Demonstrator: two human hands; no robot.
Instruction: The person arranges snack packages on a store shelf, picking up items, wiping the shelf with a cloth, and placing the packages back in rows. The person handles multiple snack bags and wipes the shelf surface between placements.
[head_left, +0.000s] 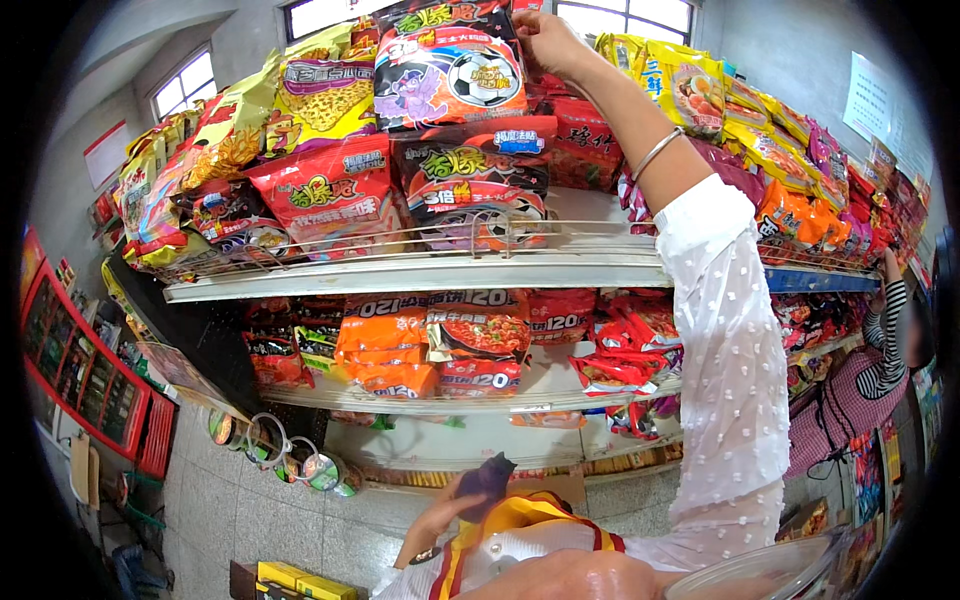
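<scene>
My right hand (546, 43), with a silver bangle on the wrist, is raised to the upper shelf. Its fingers pinch the upper right edge of a black snack bag (450, 67) with a football and a purple pony printed on it. A similar black bag (476, 184) stands just below, behind the wire rail. Beside it on the left leans a red bag (326, 196), with a yellow noodle bag (324, 97) above. Low down near my body, my left hand (442, 514) is closed around a dark purple cloth (486, 484).
The metal shelf edge (420, 283) with its wire rail runs across in front. Orange noodle packs (384, 360) fill part of the shelf below. At the far right, a person (862, 397) in a checked apron reaches to the shelf. Round tubs (322, 472) stand on the floor at lower left.
</scene>
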